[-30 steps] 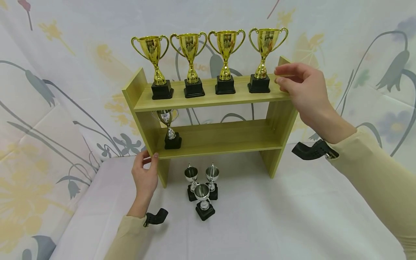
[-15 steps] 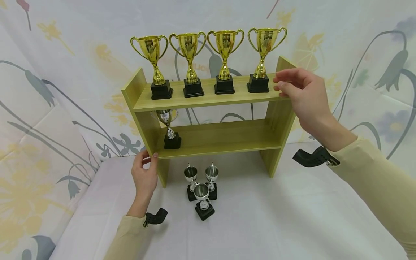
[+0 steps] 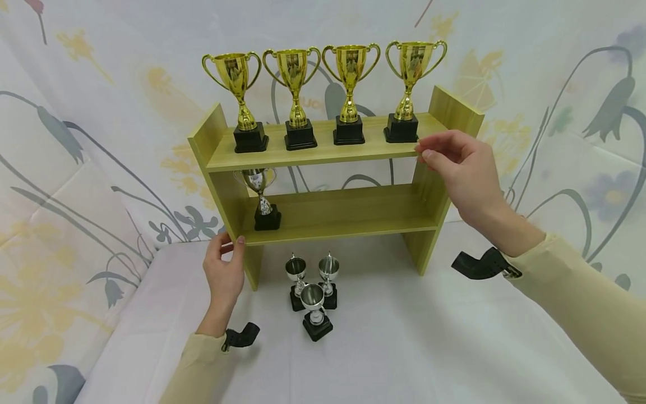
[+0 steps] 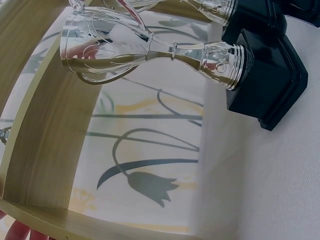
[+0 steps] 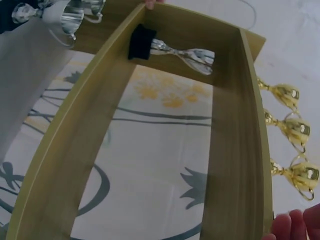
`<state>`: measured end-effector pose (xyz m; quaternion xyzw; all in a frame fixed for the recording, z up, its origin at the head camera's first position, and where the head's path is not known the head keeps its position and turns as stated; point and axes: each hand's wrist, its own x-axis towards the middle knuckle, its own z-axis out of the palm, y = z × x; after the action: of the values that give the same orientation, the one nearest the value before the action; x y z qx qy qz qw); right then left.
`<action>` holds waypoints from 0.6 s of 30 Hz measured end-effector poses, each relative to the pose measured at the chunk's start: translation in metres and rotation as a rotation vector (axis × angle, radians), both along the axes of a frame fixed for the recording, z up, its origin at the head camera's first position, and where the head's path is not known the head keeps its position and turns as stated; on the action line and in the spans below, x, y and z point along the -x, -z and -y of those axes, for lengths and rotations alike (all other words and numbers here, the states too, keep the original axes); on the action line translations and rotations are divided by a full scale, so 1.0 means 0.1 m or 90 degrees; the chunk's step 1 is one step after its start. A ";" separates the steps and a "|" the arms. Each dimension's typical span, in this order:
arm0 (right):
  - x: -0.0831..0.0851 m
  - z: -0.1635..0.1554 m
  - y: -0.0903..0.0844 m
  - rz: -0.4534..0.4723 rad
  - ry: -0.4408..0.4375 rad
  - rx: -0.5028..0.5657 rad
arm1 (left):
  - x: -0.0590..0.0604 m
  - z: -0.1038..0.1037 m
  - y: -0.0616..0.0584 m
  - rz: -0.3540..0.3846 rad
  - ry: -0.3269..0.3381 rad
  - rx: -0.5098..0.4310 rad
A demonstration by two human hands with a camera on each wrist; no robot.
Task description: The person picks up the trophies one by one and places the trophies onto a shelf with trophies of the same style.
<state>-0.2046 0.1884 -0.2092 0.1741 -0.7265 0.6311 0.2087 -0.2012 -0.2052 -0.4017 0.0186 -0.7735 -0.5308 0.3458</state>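
Wood of the small two-tier shelf (image 3: pixel 333 216) looks stiff and rather light, so I judge it will slide easily on the white cloth (image 3: pixel 429 342) and could tip (it stands on only two side panels). It stands at the back of the table against the flowered curtain (image 3: pixel 75 140). The left hand (image 3: pixel 225 269) pinches the front left corner of the lower board between thumb and fingers. The right hand (image 3: pixel 461 168) has its fingertips at the front right edge of the upper board, fingers bent; whether they clamp the board or only touch it I cannot tell. The side panels seem the safest places to take hold.

Four gold trophies (image 3: pixel 348 84) stand in a row on the top board; they are tall and narrow, probably light plastic, and may fall if the shelf is shaken. One silver trophy (image 3: pixel 261 199) stands on the lower board at the left. Three more silver cups (image 3: pixel 313 292) stand close together on the cloth in front, under the shelf.
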 end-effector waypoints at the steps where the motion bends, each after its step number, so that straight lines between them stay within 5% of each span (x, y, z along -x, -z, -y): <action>1: -0.01 0.00 0.02 0.003 -0.002 -0.003 | 0.00 0.00 0.00 0.000 0.000 -0.001; 11: -0.04 0.01 0.27 0.026 0.010 -0.053 | -0.01 -0.01 -0.02 0.016 -0.006 -0.001; 18: -0.06 0.03 0.45 0.053 -0.022 -0.015 | -0.01 0.00 -0.03 0.027 -0.002 -0.005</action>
<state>-0.1984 0.1855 -0.2541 0.1626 -0.7391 0.6325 0.1650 -0.2001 -0.2050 -0.3987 0.0324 -0.7786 -0.5326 0.3302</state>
